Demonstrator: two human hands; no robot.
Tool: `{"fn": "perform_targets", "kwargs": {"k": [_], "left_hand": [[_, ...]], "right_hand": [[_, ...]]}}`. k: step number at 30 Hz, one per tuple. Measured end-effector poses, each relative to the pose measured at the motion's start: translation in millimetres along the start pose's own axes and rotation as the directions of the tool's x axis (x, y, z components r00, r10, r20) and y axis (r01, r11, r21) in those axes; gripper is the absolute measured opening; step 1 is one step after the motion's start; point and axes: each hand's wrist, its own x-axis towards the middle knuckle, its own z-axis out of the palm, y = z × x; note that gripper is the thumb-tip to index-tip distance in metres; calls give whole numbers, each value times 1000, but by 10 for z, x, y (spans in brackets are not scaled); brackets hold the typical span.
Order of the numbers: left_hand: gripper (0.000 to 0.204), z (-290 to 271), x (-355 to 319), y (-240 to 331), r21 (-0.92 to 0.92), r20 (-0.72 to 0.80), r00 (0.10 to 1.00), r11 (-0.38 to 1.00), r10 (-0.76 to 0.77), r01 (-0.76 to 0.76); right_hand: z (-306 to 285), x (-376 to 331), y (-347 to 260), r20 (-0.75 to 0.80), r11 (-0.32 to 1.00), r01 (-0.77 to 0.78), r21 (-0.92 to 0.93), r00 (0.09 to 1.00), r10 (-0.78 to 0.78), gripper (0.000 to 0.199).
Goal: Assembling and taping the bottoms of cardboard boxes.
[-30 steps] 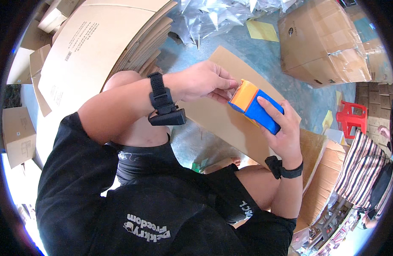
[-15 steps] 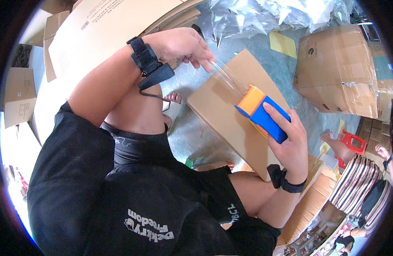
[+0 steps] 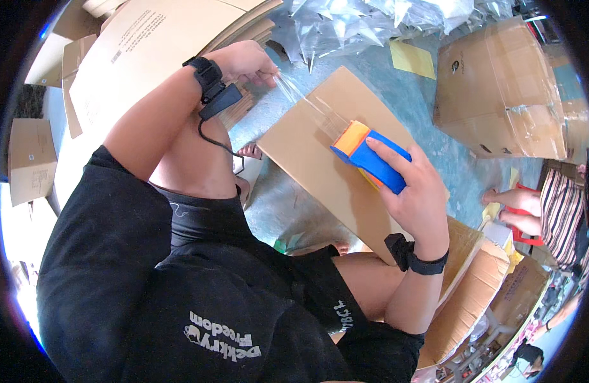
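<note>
My right hand [image 3: 417,195] is wrapped round a blue and orange tape dispenser [image 3: 385,168], held low over a brown cardboard box [image 3: 302,148]. A strip of clear tape [image 3: 296,90] stretches from the dispenser's orange front across the box's far end. Beyond the box's far left edge, my left hand [image 3: 248,62] pinches the loose end of that tape. The box slants between my knees with its flat face up. Whether the strip touches the cardboard near the dispenser is hard to tell.
Flattened cardboard sheets [image 3: 163,32] are stacked at the far left. A large taped carton [image 3: 492,89] stands at the far right, near clear plastic wrapping [image 3: 371,25] and a yellow sheet [image 3: 412,60]. Another person in a striped garment [image 3: 559,214] sits at the right.
My left hand has moved left with the tape end, and the stretch of tape to the dispenser is longer. The box, the dispenser and my right hand appear slightly further left in view.
</note>
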Motion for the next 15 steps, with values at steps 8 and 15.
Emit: {"fn": "perform_targets", "kwargs": {"k": [8, 15], "left_hand": [[40, 682, 568, -226, 349, 193, 981, 933, 21, -89], [50, 836, 473, -238, 191, 284, 933, 967, -219, 168]], "right_hand": [[0, -94, -16, -75, 999, 30, 32, 997, -28, 65], [22, -156, 64, -120, 995, 44, 85, 992, -33, 64]]}}
